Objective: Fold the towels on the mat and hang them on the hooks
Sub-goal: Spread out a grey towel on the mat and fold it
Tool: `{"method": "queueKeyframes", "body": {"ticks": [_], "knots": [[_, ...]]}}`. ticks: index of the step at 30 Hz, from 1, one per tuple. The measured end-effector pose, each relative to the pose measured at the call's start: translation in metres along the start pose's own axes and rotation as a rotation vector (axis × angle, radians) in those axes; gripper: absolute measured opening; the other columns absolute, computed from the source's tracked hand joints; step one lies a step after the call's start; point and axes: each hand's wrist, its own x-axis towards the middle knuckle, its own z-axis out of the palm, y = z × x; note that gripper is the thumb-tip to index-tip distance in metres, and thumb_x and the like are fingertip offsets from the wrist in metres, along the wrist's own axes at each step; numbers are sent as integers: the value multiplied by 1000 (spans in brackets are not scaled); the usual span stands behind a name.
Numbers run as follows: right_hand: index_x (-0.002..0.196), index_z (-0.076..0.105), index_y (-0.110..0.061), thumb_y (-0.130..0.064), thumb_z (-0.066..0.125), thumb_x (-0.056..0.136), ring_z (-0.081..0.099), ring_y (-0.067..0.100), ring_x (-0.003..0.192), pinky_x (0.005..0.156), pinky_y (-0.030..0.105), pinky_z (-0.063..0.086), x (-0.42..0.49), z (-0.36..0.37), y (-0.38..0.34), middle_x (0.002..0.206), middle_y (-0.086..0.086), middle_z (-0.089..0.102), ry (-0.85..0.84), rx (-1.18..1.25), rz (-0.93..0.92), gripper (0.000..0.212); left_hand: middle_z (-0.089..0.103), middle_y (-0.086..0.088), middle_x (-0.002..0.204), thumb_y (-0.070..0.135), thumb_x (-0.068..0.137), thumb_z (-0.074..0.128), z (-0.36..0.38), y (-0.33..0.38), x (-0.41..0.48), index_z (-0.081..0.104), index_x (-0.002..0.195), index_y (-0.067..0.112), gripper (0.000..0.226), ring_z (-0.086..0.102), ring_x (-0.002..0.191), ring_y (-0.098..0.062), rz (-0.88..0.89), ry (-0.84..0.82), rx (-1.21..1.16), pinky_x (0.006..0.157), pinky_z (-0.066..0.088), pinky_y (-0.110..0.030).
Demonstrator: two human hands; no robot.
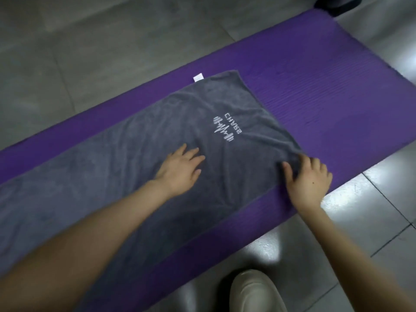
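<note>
A long grey towel [139, 140] with a white dumbbell logo lies spread along a purple mat [319, 91]. A small white tag sticks out at its far corner. My left hand [180, 170] rests flat on the towel, fingers straight, just below the logo. My right hand [308, 179] is at the towel's near right corner, and its curled fingers pinch the bunched cloth there. The towel's left end runs out of the frame. No hooks are in view.
Grey tiled floor [90, 52] surrounds the mat, with bright glare on the tiles to the right. My light-coloured shoe [254, 291] stands on the floor at the bottom edge. A dark object [333, 3] sits at the mat's far end.
</note>
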Motion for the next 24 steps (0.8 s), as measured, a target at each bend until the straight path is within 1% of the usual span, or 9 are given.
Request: {"method": "queueKeyframes", "body": {"ticks": [3,8,12,14,17,18,20,22,24], "knots": [[111,59,-4,-54,48,81,52,44,97,83,48,37,28,4,20,106,27,56,-91,-45,232,59,11,0,157,43,97,32,19,44,11,21,147,30,53,3,144,-31,32,16,10,116,12,-44],[99,65,-8,-44,66,80,51,40,102,87,43,36,51,7,29,108,22,58,-160,7,293,41,-14,-2,157,44,99,21,44,73,6,-2,148,30,56,-16,143,-28,200,-150,134,115,-3,-53],[89,64,-6,-29,67,83,56,38,95,81,39,38,57,-3,12,102,19,62,-158,156,246,24,-2,-1,158,45,98,31,20,55,9,8,148,33,57,-6,145,-26,196,-207,43,117,4,-44],[84,57,-9,-24,65,85,57,29,84,72,34,36,57,-16,-11,91,13,64,-141,354,227,17,27,-3,153,46,94,38,-2,38,4,31,144,26,55,20,142,-24,115,-159,-162,114,17,-31],[77,51,-14,-18,66,84,52,19,65,65,30,37,41,-40,-68,69,2,57,-159,602,106,17,65,-5,114,29,94,49,-40,6,-17,62,115,13,29,58,103,-8,-127,-85,-572,90,38,-19],[74,51,-16,-17,67,82,51,14,61,63,28,39,32,-45,-90,64,-2,54,-197,682,67,18,68,-5,99,16,94,52,-51,-5,-28,66,102,11,16,60,86,2,-211,-59,-719,81,41,-17],[68,49,-21,-14,70,79,46,3,55,58,19,39,8,-55,-135,60,-9,51,-323,837,-5,25,64,0,78,2,93,50,-71,-25,-55,63,81,14,21,57,59,10,-386,35,-933,63,45,-11],[65,47,-22,-9,71,78,43,1,52,54,13,37,-23,-64,-173,57,-10,49,-476,1001,-41,30,63,-1,74,2,93,48,-82,-42,-91,60,78,14,23,58,53,6,-544,88,-1097,55,47,-10],[65,48,-20,-4,70,80,42,0,49,49,13,37,-57,-73,-199,53,-11,47,-668,1164,-60,31,65,-5,76,4,94,47,-83,-56,-130,61,82,11,20,61,60,-5,-681,106,-1236,61,52,-19]]}}
